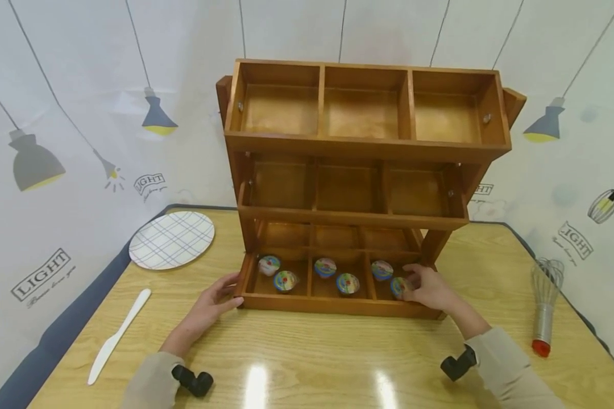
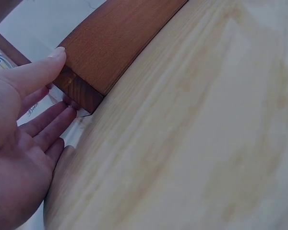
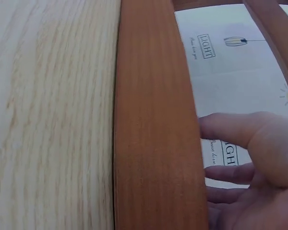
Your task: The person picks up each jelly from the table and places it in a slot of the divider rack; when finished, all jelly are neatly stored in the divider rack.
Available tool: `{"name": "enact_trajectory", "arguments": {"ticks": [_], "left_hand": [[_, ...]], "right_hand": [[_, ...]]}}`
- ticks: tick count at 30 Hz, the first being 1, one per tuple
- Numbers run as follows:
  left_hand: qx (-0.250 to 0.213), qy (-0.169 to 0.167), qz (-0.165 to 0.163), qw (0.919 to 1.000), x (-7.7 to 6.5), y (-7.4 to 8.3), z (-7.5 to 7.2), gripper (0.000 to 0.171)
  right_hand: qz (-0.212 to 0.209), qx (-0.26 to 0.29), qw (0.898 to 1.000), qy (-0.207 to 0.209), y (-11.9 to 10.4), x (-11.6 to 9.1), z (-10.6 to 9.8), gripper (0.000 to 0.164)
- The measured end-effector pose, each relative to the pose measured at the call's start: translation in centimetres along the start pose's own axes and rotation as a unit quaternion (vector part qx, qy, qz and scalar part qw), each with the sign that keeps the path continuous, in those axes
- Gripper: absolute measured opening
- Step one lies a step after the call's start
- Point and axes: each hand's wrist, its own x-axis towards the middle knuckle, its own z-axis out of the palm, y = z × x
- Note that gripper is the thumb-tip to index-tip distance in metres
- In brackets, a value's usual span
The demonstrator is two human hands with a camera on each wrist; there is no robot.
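A brown wooden three-tier shelf (image 1: 332,304) stands on the table, each tier split into three compartments. Pairs of small jelly cups with colourful lids sit in the bottom tier; one jelly cup (image 1: 347,283) is in its middle compartment. My right hand (image 1: 430,288) reaches into the right compartment and pinches the front jelly cup (image 1: 398,287) there; in the right wrist view the front board hides the fingertips. At the shelf's lower left corner my left hand (image 1: 210,307) rests with the thumb on the front edge and loose fingers along the side.
A checked white plate (image 1: 171,240) lies at the back left, with a white plastic knife (image 1: 117,338) nearer the front. On the right lies a whisk (image 1: 545,307) with a red-ended handle. Behind the table hangs a lamp-printed backdrop (image 1: 184,51).
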Motion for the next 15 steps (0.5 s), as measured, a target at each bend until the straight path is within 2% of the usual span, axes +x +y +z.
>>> {"name": "enact_trajectory", "arguments": {"ticks": [4, 8, 11, 15], "left_hand": [[0.007, -0.004, -0.004, 1.0, -0.1, 0.3, -0.3, 0.061], [0.025, -0.009, -0.005, 0.9996, -0.2, 0.6, -0.7, 0.063], [0.052, -0.004, -0.005, 0.9986, -0.4, 0.9, -0.6, 0.065], [0.1, 0.0, -0.005, 0.995, -0.8, 1.5, -0.5, 0.068]], "right_hand": [[-0.035, 0.003, 0.999, 0.018, 0.2, -0.4, 0.1, 0.058], [-0.071, -0.007, 0.996, 0.059, 0.6, -1.4, 0.6, 0.05], [-0.096, -0.016, 0.989, 0.112, 1.0, -2.5, 1.0, 0.042], [-0.126, -0.015, 0.973, 0.193, 1.7, -4.2, 1.4, 0.03]]}}
